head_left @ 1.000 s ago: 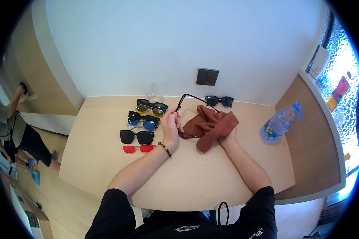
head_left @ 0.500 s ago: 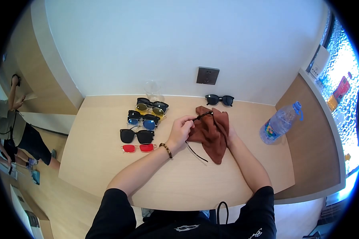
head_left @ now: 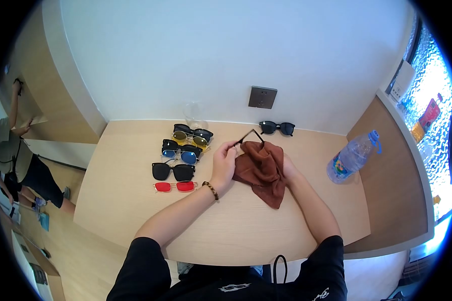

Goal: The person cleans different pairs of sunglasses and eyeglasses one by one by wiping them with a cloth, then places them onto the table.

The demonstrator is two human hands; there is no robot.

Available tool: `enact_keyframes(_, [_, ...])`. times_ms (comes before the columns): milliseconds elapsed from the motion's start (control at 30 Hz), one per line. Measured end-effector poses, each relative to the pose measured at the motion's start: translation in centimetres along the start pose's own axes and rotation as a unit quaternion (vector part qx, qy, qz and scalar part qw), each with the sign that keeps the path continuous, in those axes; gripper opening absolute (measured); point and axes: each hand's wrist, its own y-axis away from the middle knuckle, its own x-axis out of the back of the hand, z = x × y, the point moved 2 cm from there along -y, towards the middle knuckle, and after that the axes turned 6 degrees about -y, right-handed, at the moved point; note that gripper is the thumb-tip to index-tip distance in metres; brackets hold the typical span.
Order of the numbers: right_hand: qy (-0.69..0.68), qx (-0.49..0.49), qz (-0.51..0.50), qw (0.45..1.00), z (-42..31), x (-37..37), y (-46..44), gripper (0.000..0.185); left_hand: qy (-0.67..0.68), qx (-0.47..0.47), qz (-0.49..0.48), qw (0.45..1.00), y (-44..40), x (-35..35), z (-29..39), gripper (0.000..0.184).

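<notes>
My left hand (head_left: 224, 163) is closed on a pair of thin dark-framed glasses (head_left: 245, 136). One rim of the glasses sticks up past the top edge of a brown cloth (head_left: 264, 168); the rest is hidden by the cloth and my fingers. My right hand (head_left: 290, 169) grips the cloth from its right side, with most fingers out of sight behind it. A corner of the fabric hangs down toward the desk. Just left of my left hand lie black sunglasses (head_left: 173, 172) and red-lensed glasses (head_left: 176, 187).
Farther back in that row are blue-lensed glasses (head_left: 180, 154) and yellow-lensed glasses (head_left: 190, 139) among black ones. More sunglasses (head_left: 277, 128) sit by the wall. A water bottle (head_left: 350, 158) stands right, near the side panel (head_left: 394, 185). Another person (head_left: 27, 160) is at far left.
The glasses have turned: their rim now points up above the cloth, and the temple that hung below my left hand is out of sight. The cloth has shifted slightly left and bunched differently.
</notes>
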Motion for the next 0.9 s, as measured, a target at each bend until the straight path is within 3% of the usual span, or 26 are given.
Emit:
enact_keyframes(133, [0.030, 0.015, -0.044, 0.998, -0.3, -1.1, 0.7, 0.035, 0.072, 0.031, 0.065, 0.995, -0.1, 0.1, 1.1, 0.027])
enact_keyframes(267, [0.019, 0.008, -0.046, 0.999, -0.2, -1.1, 1.0, 0.028, 0.050, 0.021, 0.056, 0.997, -0.3, 0.3, 0.9, 0.030])
enact_keyframes(300, [0.019, 0.007, -0.046, 0.999, -0.2, -1.0, 0.9, 0.028, 0.064, 0.033, 0.037, 0.997, -0.3, 0.3, 0.7, 0.030])
enact_keyframes(367, [0.161, 0.027, -0.004, 0.987, -0.6, -1.8, 1.0, 0.028, 0.078, 0.044, 0.016, 0.996, -0.2, 0.3, 0.6, 0.031])
enact_keyframes(500, [0.173, 0.061, -0.062, 0.981, 0.8, -2.3, 2.0, 0.023, 0.039, 0.030, -0.049, 0.998, 0.3, -0.2, 0.7, 0.033])
enact_keyframes(567, [0.218, 0.140, -0.047, 0.965, 0.6, -4.1, 3.1, 0.020, 0.013, 0.015, -0.074, 0.997, 0.5, -0.4, 0.4, 0.034])
enact_keyframes(700, [0.162, 0.121, -0.105, 0.974, 1.3, -3.1, 2.2, 0.024, -0.032, -0.030, -0.145, 0.989, 1.0, -1.2, -0.3, 0.038])
enact_keyframes(767, [0.187, 0.057, -0.096, 0.976, 1.7, -2.2, 1.7, 0.027, -0.043, -0.038, -0.159, 0.986, 1.4, -1.3, 0.7, 0.040])
enact_keyframes(833, [0.192, 0.095, -0.103, 0.971, 1.8, -2.4, 1.7, 0.026, -0.073, 0.006, -0.202, 0.977, 1.8, -1.2, 1.5, 0.042])
enact_keyframes(900, [0.197, 0.134, -0.108, 0.965, 1.8, -2.8, 1.7, 0.025, -0.078, -0.008, -0.210, 0.975, 1.3, -0.9, 1.2, 0.045])
